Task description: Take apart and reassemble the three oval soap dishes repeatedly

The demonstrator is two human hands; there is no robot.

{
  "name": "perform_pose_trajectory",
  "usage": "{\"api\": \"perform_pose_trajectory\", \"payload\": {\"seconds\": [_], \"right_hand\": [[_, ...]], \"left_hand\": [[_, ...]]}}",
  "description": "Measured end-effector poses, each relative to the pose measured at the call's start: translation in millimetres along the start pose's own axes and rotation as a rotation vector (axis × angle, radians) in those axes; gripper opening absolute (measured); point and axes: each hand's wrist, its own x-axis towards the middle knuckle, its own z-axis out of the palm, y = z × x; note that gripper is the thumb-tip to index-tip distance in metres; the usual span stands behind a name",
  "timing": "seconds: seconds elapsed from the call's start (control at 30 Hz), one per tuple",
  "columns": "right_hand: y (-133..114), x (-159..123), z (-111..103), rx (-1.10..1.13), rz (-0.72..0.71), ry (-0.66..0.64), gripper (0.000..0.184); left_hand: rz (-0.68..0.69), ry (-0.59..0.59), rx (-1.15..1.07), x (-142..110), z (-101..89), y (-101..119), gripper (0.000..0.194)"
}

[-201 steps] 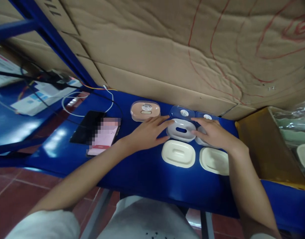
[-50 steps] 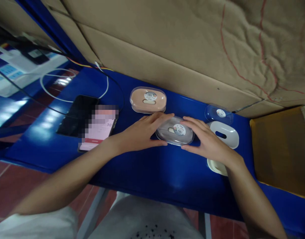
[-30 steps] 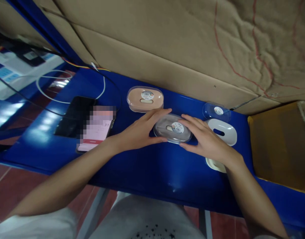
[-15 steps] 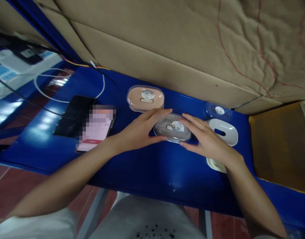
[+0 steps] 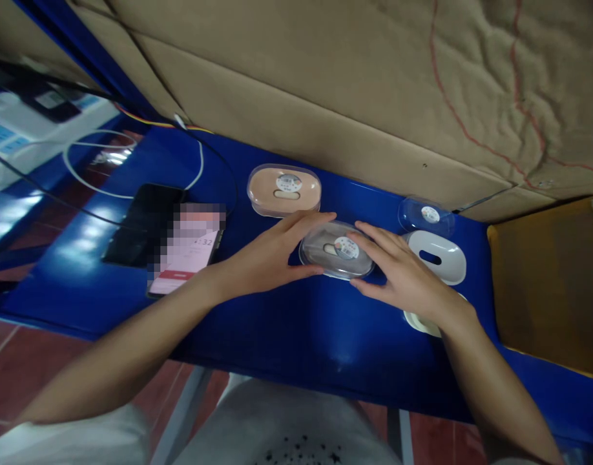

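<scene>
A grey soap box [image 5: 328,255] with a clear lid and a round label sits on the blue table in front of me. My left hand [image 5: 289,248] grips its left end between thumb and fingers. On the opposite end, my right hand [image 5: 396,265] holds it the same way, its index finger by the label. Behind my left hand stands a pink soap box [image 5: 281,187], also lidded and labelled. To the right lie a loose clear lid [image 5: 417,218] with a label and a white slotted tray [image 5: 449,258]. A cream dish [image 5: 422,323] is partly hidden under my right wrist.
A phone [image 5: 190,252] with a lit, partly blurred screen lies left of my forearm, beside a black device [image 5: 141,223]. Cables [image 5: 199,168] run across the table's [image 5: 277,342] left end. Cardboard [image 5: 301,97] walls the back; a brown box [image 5: 548,278] stands at right.
Both hands stay on the grey soap box with almost no movement. The view has shifted very slightly, and the digits on the phone screen have changed.
</scene>
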Motion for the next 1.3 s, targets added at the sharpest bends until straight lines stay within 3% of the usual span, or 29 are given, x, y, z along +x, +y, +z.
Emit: {"api": "perform_pose_trajectory", "payload": {"seconds": [0.53,0.67,0.77,0.9,0.97,1.1,1.3], "right_hand": [[5.3,2.8,6.5,0.130,0.036,-0.009,0.082],[11.5,-4.1,-7.3,0.114,0.044,-0.077,0.094],[17.2,-21.5,-32.5,0.086,0.121,0.031,0.092],[24.7,-62.5,-51.8,0.016,0.259,0.285,0.064],[31.1,-88.4,-46.0,-0.009,0.312,0.346,0.057],[49.3,-137.0,-19.3,-0.045,0.431,0.337,0.050],[63.8,-162.4,3.3,0.002,0.495,0.286,0.071]], "left_hand": [[0.004,-0.033,0.078,-1.2,-3.1,-2.8,0.076],[0.015,-0.034,0.111,-1.7,-2.8,-2.8,0.078],[0.035,-0.022,0.155,-2.6,-3.2,-1.0,0.076],[0.124,0.037,0.290,-2.9,-1.3,3.7,0.063],[0.204,0.076,0.413,-2.3,2.3,6.5,0.052],[0.393,0.091,0.622,1.8,14.3,12.1,0.040],[0.495,0.091,0.803,23.9,24.0,16.3,0.034]]}}
